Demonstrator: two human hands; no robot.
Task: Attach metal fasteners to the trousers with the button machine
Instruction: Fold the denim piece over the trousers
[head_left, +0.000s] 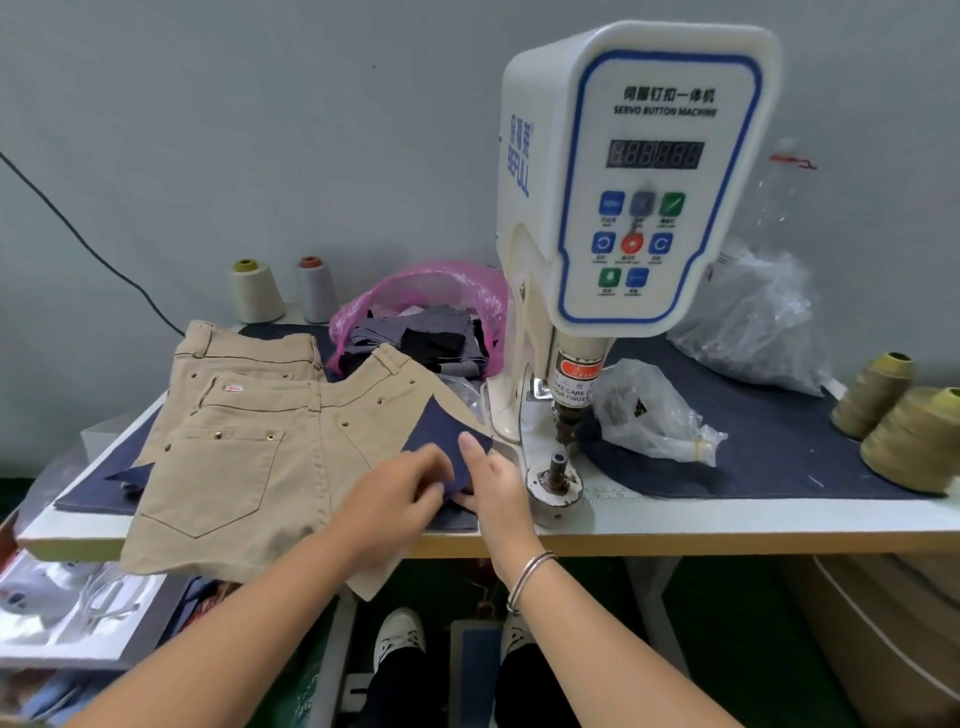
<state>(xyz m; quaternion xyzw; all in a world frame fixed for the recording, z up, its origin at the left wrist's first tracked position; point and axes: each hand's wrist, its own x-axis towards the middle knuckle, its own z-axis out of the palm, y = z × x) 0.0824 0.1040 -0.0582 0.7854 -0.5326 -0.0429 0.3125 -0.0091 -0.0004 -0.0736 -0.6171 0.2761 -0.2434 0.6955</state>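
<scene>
Both hands work a small navy patch (457, 457) just left of the button machine (623, 208): the left hand (400, 483) pinches its near edge, the right hand (493, 478) lies on it with straight fingers. This looks like preparation, not pressing. The trousers (234, 457), already carrying several rivets, lie stacked at the left of the desk (727, 525). Next, the cloth needs sliding over the lower die (556, 467), fingers kept away from the punch. A dark mat covers the desk; thread cones (883, 410), plastic bags and a pink bag of scraps (431, 322) stand against a grey wall.
</scene>
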